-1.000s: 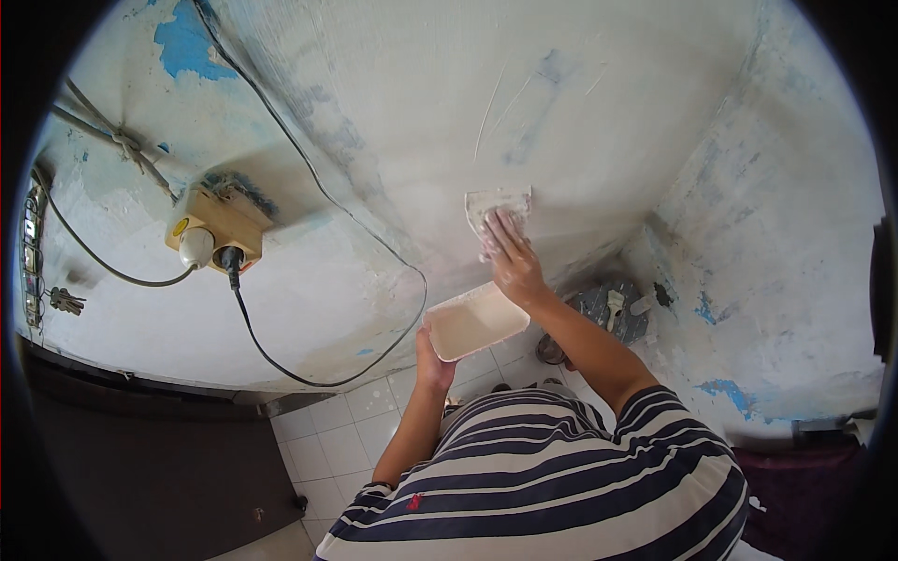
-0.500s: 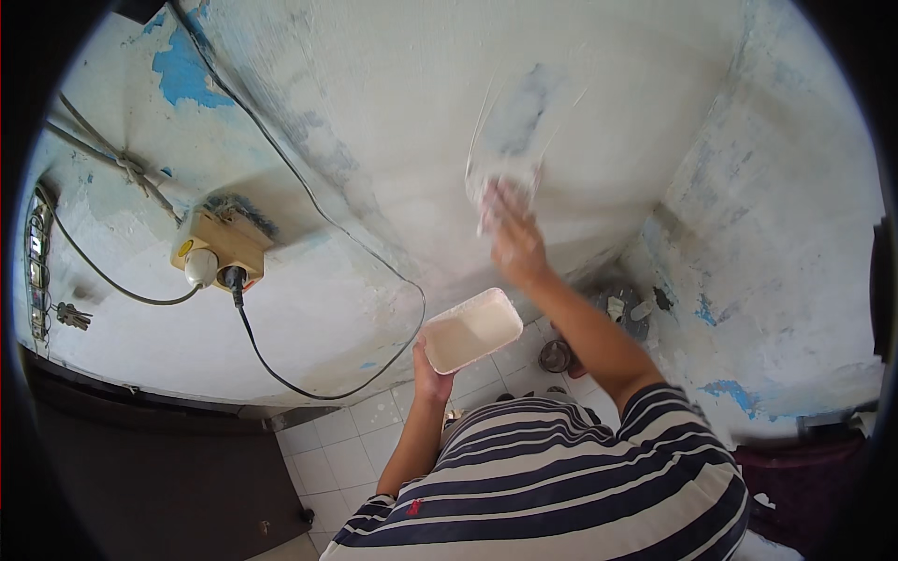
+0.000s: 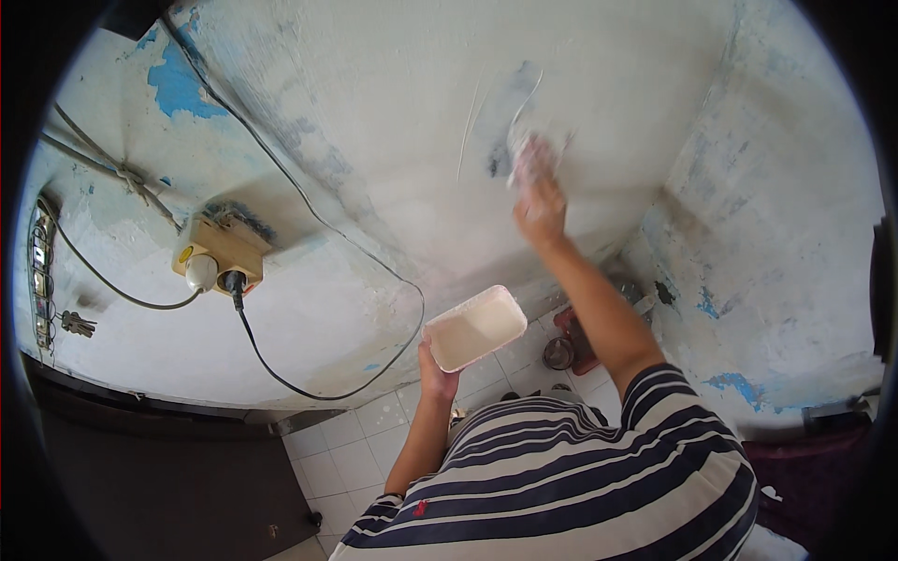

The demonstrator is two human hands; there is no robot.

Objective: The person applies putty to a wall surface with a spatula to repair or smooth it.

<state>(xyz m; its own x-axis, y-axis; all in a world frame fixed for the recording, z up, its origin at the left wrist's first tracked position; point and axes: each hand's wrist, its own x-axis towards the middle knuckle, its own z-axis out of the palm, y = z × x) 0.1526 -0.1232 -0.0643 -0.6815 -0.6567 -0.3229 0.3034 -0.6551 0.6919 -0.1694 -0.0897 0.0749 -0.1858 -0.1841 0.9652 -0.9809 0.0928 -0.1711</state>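
My left hand (image 3: 437,374) grips the near left corner of a shallow rectangular tub (image 3: 501,288) with a white-smeared rim. Off-white paste (image 3: 477,329) lies inside it. Up at the wall (image 3: 617,103), my right hand (image 3: 540,192) presses with bent fingers, coated in white and smeared by motion. Its fingers look closed, but whatever is in them is hidden by the blur and paste. Beside that hand, a grey-blue patch (image 3: 500,117) shows among thin raised ridges of wet white paste.
A cream socket box (image 3: 220,248) with two plugs sits on the left wall, its black cable (image 3: 271,365) looping near the tub. Keys (image 3: 79,324) hang farther left. Below are a dark door-like panel (image 3: 150,467), floor tiles (image 3: 346,463) and a round container (image 3: 558,353).
My right hand has moved up and slightly right across the wall, and the paste ridges have shifted shape. My left hand holds the tub in nearly the same place.
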